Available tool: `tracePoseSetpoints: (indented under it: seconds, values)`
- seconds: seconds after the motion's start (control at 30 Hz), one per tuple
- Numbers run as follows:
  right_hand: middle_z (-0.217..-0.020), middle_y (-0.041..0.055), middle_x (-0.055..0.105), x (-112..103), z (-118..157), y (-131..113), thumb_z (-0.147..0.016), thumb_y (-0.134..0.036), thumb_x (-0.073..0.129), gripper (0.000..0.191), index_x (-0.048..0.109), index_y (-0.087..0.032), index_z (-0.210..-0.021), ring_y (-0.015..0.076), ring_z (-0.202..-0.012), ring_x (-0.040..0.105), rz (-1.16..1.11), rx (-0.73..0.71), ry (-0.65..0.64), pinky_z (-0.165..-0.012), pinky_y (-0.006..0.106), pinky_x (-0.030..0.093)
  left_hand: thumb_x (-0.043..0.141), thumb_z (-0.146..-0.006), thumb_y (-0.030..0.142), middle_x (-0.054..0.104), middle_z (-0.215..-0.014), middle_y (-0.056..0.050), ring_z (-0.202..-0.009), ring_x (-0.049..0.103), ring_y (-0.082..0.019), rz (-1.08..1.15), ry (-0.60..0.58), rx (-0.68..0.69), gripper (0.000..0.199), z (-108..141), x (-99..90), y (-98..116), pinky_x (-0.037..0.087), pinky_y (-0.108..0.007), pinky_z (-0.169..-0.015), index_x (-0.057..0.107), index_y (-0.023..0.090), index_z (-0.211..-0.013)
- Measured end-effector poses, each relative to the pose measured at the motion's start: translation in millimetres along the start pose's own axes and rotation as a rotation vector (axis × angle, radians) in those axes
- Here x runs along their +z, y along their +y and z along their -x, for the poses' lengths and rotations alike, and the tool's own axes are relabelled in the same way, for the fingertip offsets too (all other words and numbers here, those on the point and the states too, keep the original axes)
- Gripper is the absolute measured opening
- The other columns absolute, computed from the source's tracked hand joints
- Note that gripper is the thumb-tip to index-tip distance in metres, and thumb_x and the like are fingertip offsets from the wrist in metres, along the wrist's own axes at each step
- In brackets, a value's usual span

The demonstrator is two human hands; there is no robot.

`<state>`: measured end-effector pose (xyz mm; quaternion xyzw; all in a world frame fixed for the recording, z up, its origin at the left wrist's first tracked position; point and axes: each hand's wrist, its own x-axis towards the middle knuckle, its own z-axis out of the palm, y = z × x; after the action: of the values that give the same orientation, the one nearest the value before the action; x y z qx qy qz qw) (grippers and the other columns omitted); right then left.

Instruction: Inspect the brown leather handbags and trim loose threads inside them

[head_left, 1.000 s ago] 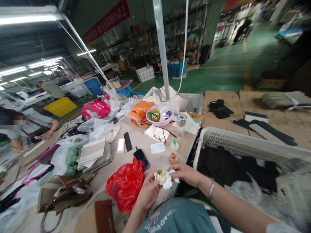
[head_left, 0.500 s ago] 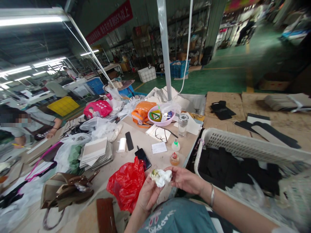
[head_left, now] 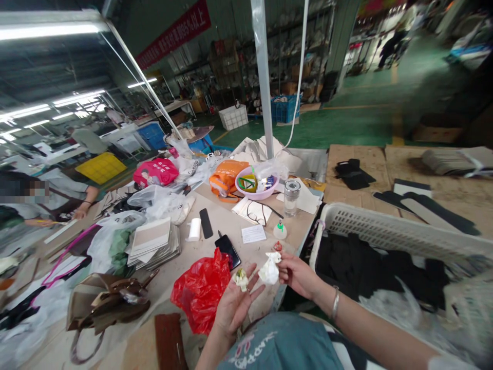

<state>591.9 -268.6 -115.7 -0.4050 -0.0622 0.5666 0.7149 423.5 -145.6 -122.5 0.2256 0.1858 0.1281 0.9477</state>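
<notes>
My left hand (head_left: 232,308) is palm up in front of my apron, with a small piece of stuffed bun (head_left: 241,281), whitish with green filling, held at the thumb and fingers; its other fingers are spread. To its right, my right hand (head_left: 302,277) pinches a crumpled white tissue (head_left: 269,269), which hangs from the fingertips, apart from the bun. A red plastic bag (head_left: 200,293) lies open on the table left of my left hand. Just behind the tissue is a small jar with a red top (head_left: 278,246), partly hidden by my right hand.
A black phone (head_left: 228,251), a tissue roll (head_left: 194,229), glasses (head_left: 254,211) and a glass jar (head_left: 291,198) lie or stand farther back. On the right is a white plastic crate (head_left: 358,218) with black pieces. A brown handbag (head_left: 103,303) and a co-worker (head_left: 73,192) are left.
My hands have moved apart. The white tissue has come away from the bun and gone up and right in my right hand; the bun piece stays in my left.
</notes>
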Motion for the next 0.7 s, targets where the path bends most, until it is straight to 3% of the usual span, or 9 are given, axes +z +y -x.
tracePoseSetpoints:
  seconds: [0.07,0.17,0.27,0.4,0.5,0.6,0.7]
  values:
    - [-0.049,-0.0091,0.033,0.5,-0.4,4.0,-0.061,-0.016,0.056,0.011,0.051,-0.017,-0.071,0.0052,-0.042,0.027,0.053,0.066,-0.038,-0.042,0.019,0.027,0.074,-0.07,0.028,0.046,-0.137,-0.012,-0.127,0.04,-0.031,-0.028,-0.022,-0.016,0.041,-1.5,2.6,4.3,0.032,-0.048,-0.106,0.062,0.019,-0.109]
    - [-0.05,-0.0078,0.038,4.3,-2.5,12.0,-0.06,-0.017,0.055,0.012,0.054,-0.016,-0.073,0.0048,-0.043,0.029,0.184,0.114,-0.045,-0.041,0.018,0.024,0.073,-0.07,0.02,0.062,-0.117,-0.011,-0.112,0.055,-0.027,-0.097,-0.022,-0.081,0.035,-3.5,4.0,3.1,0.037,-0.043,-0.103,0.065,0.016,-0.103]
    - [-0.06,-0.0053,0.049,8.8,-4.1,15.1,-0.065,-0.022,0.058,0.018,0.058,-0.017,-0.082,0.0067,-0.049,0.041,0.34,0.099,0.006,-0.046,0.018,0.031,0.076,-0.066,0.015,0.068,-0.098,-0.008,-0.096,0.063,-0.022,-0.143,0.016,-0.115,0.029,-6.0,2.7,-2.6,0.042,-0.038,-0.099,0.067,0.015,-0.093]
    - [-0.088,0.0005,0.061,12.1,-1.2,13.5,-0.07,-0.033,0.066,0.042,0.054,-0.022,-0.109,0.0136,-0.074,0.057,0.322,0.068,-0.001,-0.064,0.026,0.045,0.075,-0.067,0.014,0.068,-0.099,-0.008,-0.097,0.062,-0.02,-0.202,0.065,-0.061,0.028,-10.5,1.4,-5.6,0.043,-0.033,-0.096,0.067,0.014,-0.095]
    - [-0.1,0.0028,0.059,13.2,1.0,16.5,-0.063,-0.032,0.074,0.07,0.043,-0.025,-0.125,0.016,-0.083,0.059,0.28,0.019,0.013,-0.075,0.031,0.046,0.073,-0.07,0.014,0.068,-0.1,-0.007,-0.098,0.062,-0.02,-0.208,0.093,0.018,0.023,-12.6,2.0,-5.9,0.042,-0.033,-0.096,0.067,0.015,-0.092]
    - [-0.098,0.0019,0.057,13.4,-1.6,22.8,-0.056,-0.021,0.076,0.086,0.035,-0.025,-0.132,0.015,-0.077,0.059,0.353,-0.065,0.028,-0.073,0.032,0.046,0.074,-0.068,0.014,0.068,-0.098,-0.007,-0.098,0.062,-0.02,-0.208,0.121,0.05,0.023,-13.7,1.6,-7.6,0.043,-0.034,-0.096,0.066,0.015,-0.09]
    - [-0.084,-0.0011,0.059,12.5,-7.1,25.4,-0.056,-0.013,0.068,0.082,0.035,-0.019,-0.131,0.014,-0.072,0.056,0.423,-0.08,0.072,-0.069,0.029,0.044,0.074,-0.067,0.015,0.067,-0.102,-0.008,-0.099,0.061,-0.02,-0.175,0.161,0.068,0.029,-14.8,-3.2,-8.7,0.044,-0.032,-0.095,0.066,0.015,-0.095]
